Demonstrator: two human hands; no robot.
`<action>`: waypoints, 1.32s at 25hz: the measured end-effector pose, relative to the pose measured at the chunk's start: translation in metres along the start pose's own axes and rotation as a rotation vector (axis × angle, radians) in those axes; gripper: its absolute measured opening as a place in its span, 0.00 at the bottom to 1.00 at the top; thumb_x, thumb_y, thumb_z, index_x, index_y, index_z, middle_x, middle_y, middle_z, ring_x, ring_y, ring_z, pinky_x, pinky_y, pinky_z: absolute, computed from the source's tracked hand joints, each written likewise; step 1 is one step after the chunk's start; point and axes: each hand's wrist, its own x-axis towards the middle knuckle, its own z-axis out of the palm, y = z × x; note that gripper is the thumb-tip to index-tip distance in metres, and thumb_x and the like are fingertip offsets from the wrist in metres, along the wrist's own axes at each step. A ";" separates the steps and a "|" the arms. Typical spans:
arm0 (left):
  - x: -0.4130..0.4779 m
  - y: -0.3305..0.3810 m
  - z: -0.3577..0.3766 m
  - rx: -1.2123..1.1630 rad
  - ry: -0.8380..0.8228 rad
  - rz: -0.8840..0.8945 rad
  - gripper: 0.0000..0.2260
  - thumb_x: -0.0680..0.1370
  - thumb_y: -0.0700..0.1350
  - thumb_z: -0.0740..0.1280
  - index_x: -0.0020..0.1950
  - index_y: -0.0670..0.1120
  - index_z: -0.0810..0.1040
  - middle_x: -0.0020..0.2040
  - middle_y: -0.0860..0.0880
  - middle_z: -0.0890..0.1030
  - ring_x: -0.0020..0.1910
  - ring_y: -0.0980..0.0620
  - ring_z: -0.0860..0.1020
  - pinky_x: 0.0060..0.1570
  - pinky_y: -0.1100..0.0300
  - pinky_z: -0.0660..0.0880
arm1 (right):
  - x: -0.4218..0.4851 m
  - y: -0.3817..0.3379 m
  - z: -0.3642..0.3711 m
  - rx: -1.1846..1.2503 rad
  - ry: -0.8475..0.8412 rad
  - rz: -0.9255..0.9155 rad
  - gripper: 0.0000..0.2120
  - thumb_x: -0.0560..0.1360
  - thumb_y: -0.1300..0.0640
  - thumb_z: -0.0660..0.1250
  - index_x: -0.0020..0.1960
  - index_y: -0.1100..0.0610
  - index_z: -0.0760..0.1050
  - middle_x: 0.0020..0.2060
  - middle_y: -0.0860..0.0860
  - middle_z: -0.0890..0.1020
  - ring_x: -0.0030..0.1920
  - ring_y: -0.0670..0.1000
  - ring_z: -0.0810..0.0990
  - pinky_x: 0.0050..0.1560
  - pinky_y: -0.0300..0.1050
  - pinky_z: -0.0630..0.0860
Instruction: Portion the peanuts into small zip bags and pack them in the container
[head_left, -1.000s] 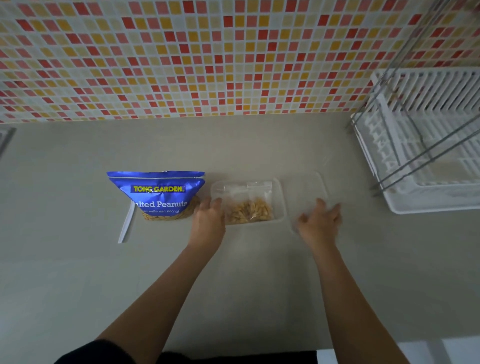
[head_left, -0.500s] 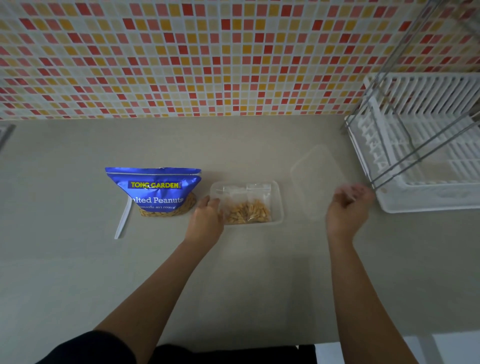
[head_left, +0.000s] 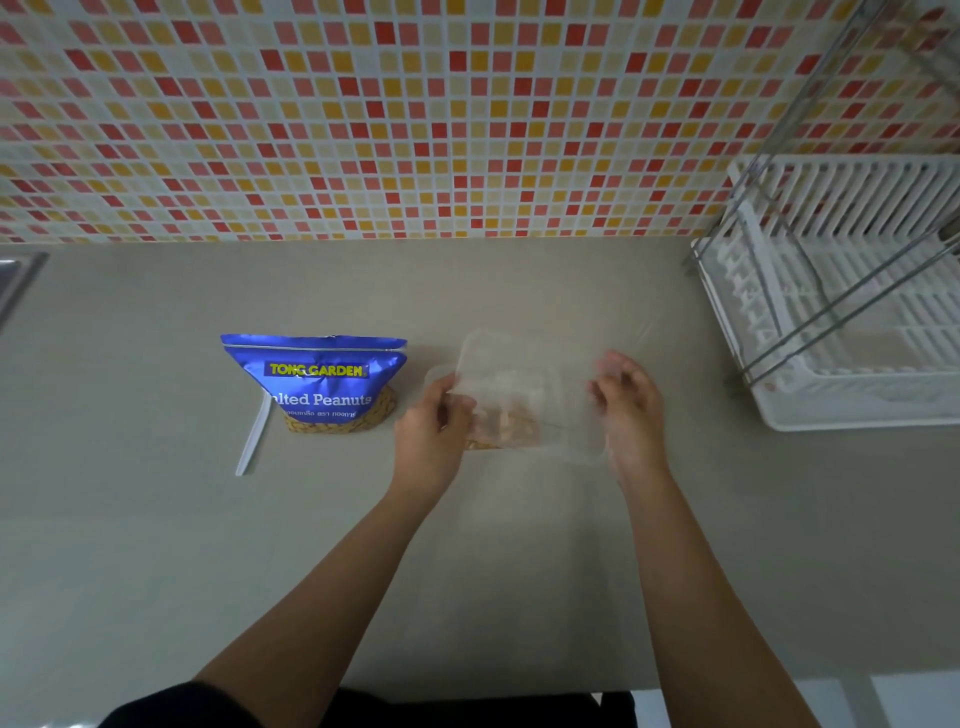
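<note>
A clear plastic container sits on the grey counter with a zip bag of peanuts inside. A clear lid hovers tilted over it, blurred by motion. My right hand grips the lid's right edge. My left hand holds the lid's left edge at the container's left side. The blue peanut bag stands to the left, its top open.
A white strip lies against the peanut bag's left side. A white dish rack with metal bars fills the right. Mosaic tile wall runs along the back. A metal sink edge shows at far left.
My right hand lifted the lid from the counter at the right and carried it left over the container. My left hand moved up from the container's side to the lid's left edge.
</note>
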 end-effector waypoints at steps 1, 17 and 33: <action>0.000 -0.003 -0.001 -0.083 0.038 -0.064 0.13 0.76 0.45 0.63 0.60 0.46 0.75 0.38 0.51 0.81 0.39 0.50 0.81 0.53 0.48 0.78 | 0.001 0.004 0.000 0.006 -0.055 0.053 0.17 0.71 0.66 0.66 0.59 0.58 0.71 0.46 0.50 0.76 0.40 0.40 0.77 0.41 0.31 0.73; 0.008 -0.037 -0.005 0.365 0.123 -0.057 0.13 0.76 0.36 0.59 0.59 0.37 0.76 0.54 0.36 0.77 0.51 0.39 0.77 0.52 0.58 0.69 | -0.015 0.042 0.010 -0.783 -0.118 -0.144 0.20 0.75 0.65 0.62 0.67 0.61 0.69 0.62 0.59 0.77 0.64 0.54 0.75 0.64 0.41 0.66; -0.003 -0.049 -0.039 0.484 0.001 0.081 0.17 0.79 0.44 0.58 0.67 0.39 0.69 0.61 0.37 0.77 0.60 0.38 0.74 0.57 0.50 0.70 | -0.062 0.037 0.015 -0.958 -0.094 -0.437 0.23 0.79 0.53 0.58 0.70 0.63 0.63 0.69 0.61 0.68 0.70 0.58 0.66 0.69 0.42 0.59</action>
